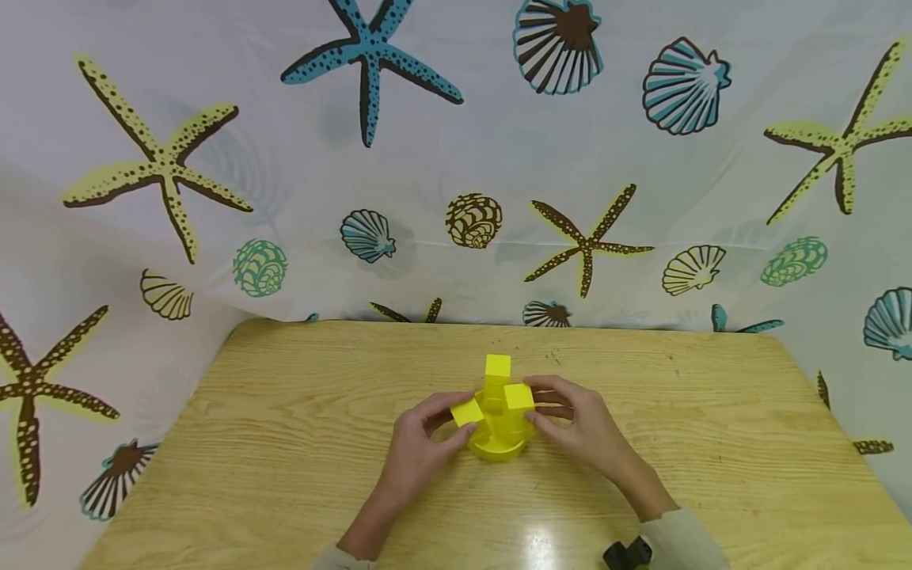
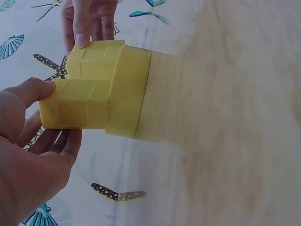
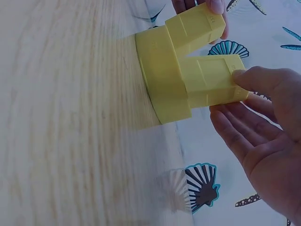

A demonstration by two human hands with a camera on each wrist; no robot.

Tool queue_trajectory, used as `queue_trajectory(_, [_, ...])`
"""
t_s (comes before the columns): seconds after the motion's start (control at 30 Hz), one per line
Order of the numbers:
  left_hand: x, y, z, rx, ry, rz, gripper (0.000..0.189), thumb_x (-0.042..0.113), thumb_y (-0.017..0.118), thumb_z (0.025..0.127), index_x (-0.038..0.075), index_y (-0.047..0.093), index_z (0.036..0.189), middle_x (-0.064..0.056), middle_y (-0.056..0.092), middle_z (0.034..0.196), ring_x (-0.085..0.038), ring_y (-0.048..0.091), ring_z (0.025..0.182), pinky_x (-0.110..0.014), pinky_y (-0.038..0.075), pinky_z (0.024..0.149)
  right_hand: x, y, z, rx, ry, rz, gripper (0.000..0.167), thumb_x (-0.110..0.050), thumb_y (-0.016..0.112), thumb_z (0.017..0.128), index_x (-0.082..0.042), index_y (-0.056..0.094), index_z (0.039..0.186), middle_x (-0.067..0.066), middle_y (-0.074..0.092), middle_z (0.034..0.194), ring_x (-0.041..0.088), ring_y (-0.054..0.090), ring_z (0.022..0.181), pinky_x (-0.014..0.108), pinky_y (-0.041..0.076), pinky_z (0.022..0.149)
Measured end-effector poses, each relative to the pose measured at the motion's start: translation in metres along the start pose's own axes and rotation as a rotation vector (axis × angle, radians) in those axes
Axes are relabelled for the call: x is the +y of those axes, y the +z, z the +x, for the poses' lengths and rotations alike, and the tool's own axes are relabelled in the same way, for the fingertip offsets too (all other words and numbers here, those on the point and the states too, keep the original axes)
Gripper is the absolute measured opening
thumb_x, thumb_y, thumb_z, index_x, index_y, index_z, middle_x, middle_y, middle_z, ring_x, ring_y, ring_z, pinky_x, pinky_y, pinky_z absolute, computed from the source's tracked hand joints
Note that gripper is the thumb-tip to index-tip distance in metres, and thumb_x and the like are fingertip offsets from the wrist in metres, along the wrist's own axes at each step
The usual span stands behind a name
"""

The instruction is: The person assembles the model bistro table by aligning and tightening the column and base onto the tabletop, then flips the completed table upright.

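A round yellow dish (image 1: 497, 454) stands on the table with three tall yellow blocks in it. In the head view my left hand (image 1: 416, 447) pinches the top of the left block (image 1: 467, 412), which leans outward. My right hand (image 1: 590, 423) pinches the right block (image 1: 518, 397) near its top, thumb in front and fingers behind. The back block (image 1: 498, 368) stands upright with no hand on it. Both wrist views show the thumb on one side of the block and fingers on the other; the lower ends are hidden by the dish wall (image 3: 162, 75).
The wooden table (image 1: 299, 412) reaches back to a white cloth (image 1: 442, 158) printed with starfish and shells, which hangs behind it and at both sides. A small black device (image 1: 627, 554) sits by the right sleeve (image 1: 680, 542).
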State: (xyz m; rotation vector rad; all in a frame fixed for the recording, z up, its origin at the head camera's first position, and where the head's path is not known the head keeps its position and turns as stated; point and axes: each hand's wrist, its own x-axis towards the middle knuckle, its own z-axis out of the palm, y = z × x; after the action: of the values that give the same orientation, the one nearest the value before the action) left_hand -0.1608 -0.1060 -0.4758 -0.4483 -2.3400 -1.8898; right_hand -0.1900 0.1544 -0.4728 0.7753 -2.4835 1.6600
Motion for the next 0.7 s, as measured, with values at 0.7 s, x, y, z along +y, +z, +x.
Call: queue_trajectory(0.7, [0.0023,-0.001,-0.0002,0.008,-0.034,0.005,0.038,0.0,0.08,0.088,0.005,0.072,0.125,-0.003,0.07,0.122,-0.019,0.065,0.116,-0.03,0.055,0.099,-0.0004,-0.0003,-0.0079,-0.013,0.021,-0.008,0.057,-0.011,0.081,0.09,-0.01,0.06,0.143,0.008,0.064,0.119,0.026,0.065,0.104,0.031,0.061,0.086])
